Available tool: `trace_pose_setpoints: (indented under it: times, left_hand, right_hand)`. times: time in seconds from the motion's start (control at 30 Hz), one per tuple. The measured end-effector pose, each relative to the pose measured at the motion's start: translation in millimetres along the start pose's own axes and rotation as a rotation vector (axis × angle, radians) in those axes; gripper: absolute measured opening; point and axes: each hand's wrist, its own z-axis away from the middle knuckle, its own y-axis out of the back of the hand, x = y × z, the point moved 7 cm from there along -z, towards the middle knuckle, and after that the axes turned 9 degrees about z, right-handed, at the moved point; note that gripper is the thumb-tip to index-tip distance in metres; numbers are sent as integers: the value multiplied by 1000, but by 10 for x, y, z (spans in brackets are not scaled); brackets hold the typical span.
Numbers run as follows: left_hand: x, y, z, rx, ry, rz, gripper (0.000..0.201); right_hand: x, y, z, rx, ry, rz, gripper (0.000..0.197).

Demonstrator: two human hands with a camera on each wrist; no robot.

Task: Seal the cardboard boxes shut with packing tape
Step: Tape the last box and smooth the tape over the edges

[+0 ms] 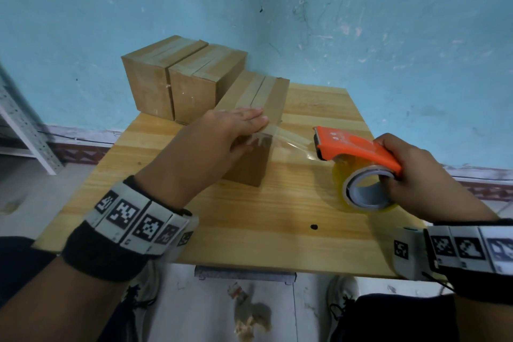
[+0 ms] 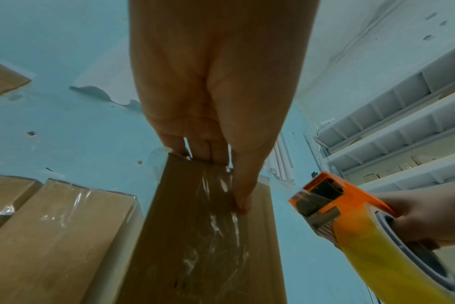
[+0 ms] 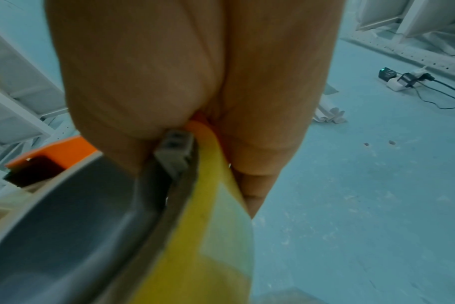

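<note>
A long cardboard box (image 1: 258, 97) lies on the wooden table (image 1: 277, 216), its top seam covered with clear tape. My left hand (image 1: 222, 133) lies flat on the box's near end, straight fingers on top and the thumb (image 2: 243, 185) against the taped front face (image 2: 195, 236). To the right, my right hand (image 1: 422, 183) grips an orange tape dispenser (image 1: 358, 147) with a yellowish roll (image 1: 363, 191). A strip of clear tape (image 1: 288, 141) stretches from the dispenser's blade to the box's near end. Two taped boxes (image 1: 177, 75) stand side by side at the back left.
A blue wall (image 1: 361, 22) rises right behind the table. A white metal rack (image 1: 22, 125) stands on the left. Crumpled tape scraps (image 1: 249, 314) lie on the floor under the table's near edge, between my shoes. A power strip with cables (image 3: 403, 80) lies on the floor.
</note>
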Motion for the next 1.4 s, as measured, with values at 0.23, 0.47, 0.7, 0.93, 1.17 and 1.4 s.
trace_pose_setpoints:
  times: [0.23,0.47,0.7,0.93,1.17,1.4]
  left_hand:
    - [9,14,2,-4,-35,28,56]
    - [28,14,-3,-51,-23,7,67]
    - [54,1,11,-75,-5,-4,74]
    - [27,28,10,-97,53,19,76]
    - [18,46,17,-107,69,69,78]
    - [-38,66,13,-126,69,116,79]
  right_hand:
    - [-34,-62,-4,-60,20,68,35]
    - [-517,-203,-293,-109,138,319,27]
    - [-1195,191,-617,25,281,662,13]
    - [-1442,257,-546,63,231,787,15]
    - [-1628,-245,-526,-38,358,814,11]
    - [-555,-307,-642,-243,-150,263,17]
